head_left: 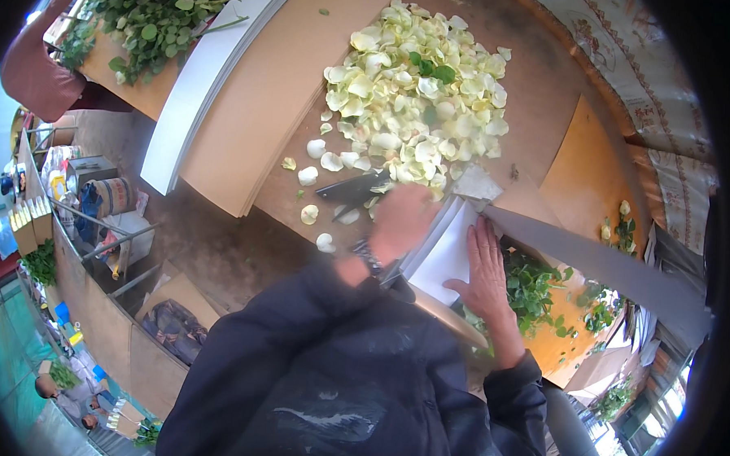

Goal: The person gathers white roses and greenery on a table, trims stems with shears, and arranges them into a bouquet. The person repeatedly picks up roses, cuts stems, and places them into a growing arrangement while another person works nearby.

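My right hand (487,267) lies flat on a folded white sheet (440,259), thumb apart from the fingers. Beside the sheet's left edge is my left hand (402,220), blurred by motion, with a patterned band at the wrist; whether it grips anything cannot be made out. Just left of it, a black tool (351,191) lies on the brown tabletop among loose pale petals. A large heap of pale yellow-green petals (419,96), with a few green leaves on top, spreads beyond both hands. From the sheet's far corner a long grey strip (596,256) runs off to the right.
Stacked brown cardboard sheets (261,95) and white sheets (218,81) overhang the table's left side. Leafy stems (154,23) lie at upper left near a person's arm (42,61). More green stems (533,290) are at right. A metal-framed cart (120,235) stands at left.
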Tool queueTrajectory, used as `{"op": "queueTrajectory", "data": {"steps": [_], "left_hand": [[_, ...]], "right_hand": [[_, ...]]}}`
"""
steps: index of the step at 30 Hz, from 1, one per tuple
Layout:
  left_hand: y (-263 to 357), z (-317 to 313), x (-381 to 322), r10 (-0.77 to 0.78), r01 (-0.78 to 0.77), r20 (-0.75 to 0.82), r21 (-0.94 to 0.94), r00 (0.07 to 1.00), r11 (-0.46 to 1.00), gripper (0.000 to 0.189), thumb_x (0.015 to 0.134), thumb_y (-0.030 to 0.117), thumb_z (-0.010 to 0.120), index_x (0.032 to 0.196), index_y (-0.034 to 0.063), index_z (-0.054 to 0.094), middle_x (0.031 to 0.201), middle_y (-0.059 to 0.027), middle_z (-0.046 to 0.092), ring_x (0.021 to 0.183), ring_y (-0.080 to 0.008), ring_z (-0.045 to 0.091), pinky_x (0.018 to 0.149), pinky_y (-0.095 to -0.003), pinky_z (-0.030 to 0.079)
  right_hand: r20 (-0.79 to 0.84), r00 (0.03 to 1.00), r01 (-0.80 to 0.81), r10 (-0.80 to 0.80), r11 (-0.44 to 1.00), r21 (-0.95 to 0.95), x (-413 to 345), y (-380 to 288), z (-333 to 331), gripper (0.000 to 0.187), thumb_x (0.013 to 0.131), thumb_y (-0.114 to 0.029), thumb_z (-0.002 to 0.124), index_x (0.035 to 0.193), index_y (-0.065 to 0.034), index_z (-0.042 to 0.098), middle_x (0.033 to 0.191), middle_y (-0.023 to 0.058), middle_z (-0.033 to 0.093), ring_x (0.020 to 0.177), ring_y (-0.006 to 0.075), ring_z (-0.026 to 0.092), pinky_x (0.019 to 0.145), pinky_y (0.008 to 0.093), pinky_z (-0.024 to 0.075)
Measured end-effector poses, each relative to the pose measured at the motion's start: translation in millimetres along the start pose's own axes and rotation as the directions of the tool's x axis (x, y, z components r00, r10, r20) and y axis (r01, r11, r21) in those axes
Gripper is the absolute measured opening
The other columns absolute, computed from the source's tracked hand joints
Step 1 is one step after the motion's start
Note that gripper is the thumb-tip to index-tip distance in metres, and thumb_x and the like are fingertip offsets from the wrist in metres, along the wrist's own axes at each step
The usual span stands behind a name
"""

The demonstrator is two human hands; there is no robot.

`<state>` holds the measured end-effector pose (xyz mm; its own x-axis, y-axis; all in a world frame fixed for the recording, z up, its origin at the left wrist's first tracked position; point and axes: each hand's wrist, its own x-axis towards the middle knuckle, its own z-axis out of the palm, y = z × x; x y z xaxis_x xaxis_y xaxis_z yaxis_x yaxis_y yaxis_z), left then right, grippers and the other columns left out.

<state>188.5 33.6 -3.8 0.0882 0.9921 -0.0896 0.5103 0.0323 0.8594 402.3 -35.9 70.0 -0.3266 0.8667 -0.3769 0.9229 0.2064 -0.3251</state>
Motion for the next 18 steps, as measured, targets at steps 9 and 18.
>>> {"op": "queueTrajectory", "data": {"steps": [9,18], "left_hand": [[-71.5,-82.3,-21.8,-0.001,-0.025,0.044,0.591,0.999,0.806,0.074,0.076,0.026,0.087,0.140,0.0083,0.055,0.129,-0.0138,0.056,0.124,-0.0346,0.052,0.102,-0.0485,0.041],[-81.4,-114.5,-5.3,-0.423,0.489,0.255,-0.323,0.869,0.810,0.061,0.088,0.024,0.081,0.138,0.0012,0.056,0.116,-0.0131,0.067,0.106,-0.0304,0.067,0.090,-0.0444,0.055]], "right_hand": [[0.054,0.998,-0.009,0.012,0.998,-0.065,5.5,-2.1,1.0,0.116,0.066,-0.032,0.092,0.157,0.0080,0.032,0.171,0.0263,0.020,0.160,0.0401,0.017,0.129,0.0561,0.0220],[0.052,0.998,-0.018,0.018,1.000,-0.008,5.8,1.8,5.7,0.119,0.065,-0.029,0.092,0.159,0.0086,0.029,0.171,0.0257,0.020,0.161,0.0391,0.015,0.130,0.0556,0.0169]]}}
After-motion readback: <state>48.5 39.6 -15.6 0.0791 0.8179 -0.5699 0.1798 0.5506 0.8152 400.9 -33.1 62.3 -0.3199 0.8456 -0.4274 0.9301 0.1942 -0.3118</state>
